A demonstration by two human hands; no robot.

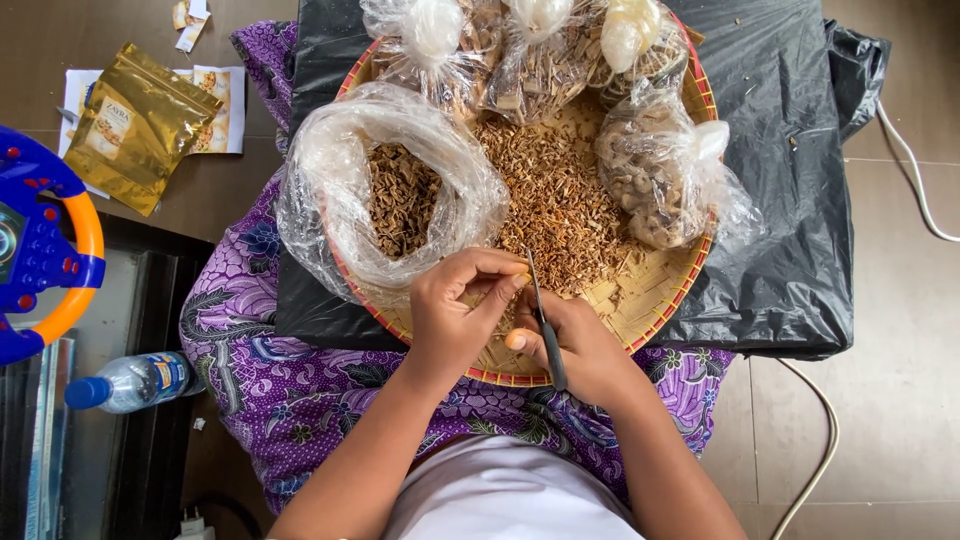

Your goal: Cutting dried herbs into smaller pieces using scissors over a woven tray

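Currently I see both hands meeting over the near rim of a round woven tray (pixel 655 290) that sits on a black plastic sheet (pixel 790 200) across the lap. Left hand (pixel 455 310): fingers curled in tight, tips pinched together on something small and pale; I cannot tell what the piece is. Right hand (pixel 580 350): closed around the dark handle of a thin knife (pixel 540 320), blade pointing away from the body and its tip ending right at the left fingertips. The two hands touch at the thumbs.

Just beyond the hands, a loose heap of brown chopped bits (pixel 555 200) covers the tray floor. Beyond the left hand and slightly outward, an open clear plastic bag (pixel 340 200) holds more of the same brown bits, its mouth rolled wide. Beyond the right hand, a knotted clear bag (pixel 655 175) holds paler, curled pieces. Farther still, along the far rim, three more tied bags (pixel 530 50) of woody chips sit side by side.

Under the forearms, purple patterned cloth (pixel 300 390) covers the lap. Well out from the left hand: a water bottle (pixel 130 382) with a blue cap lying on its side, a blue and orange toy wheel (pixel 40 250), and a gold foil pouch (pixel 135 125). Out past the right hand, a white cable (pixel 820 440) runs along the floor.
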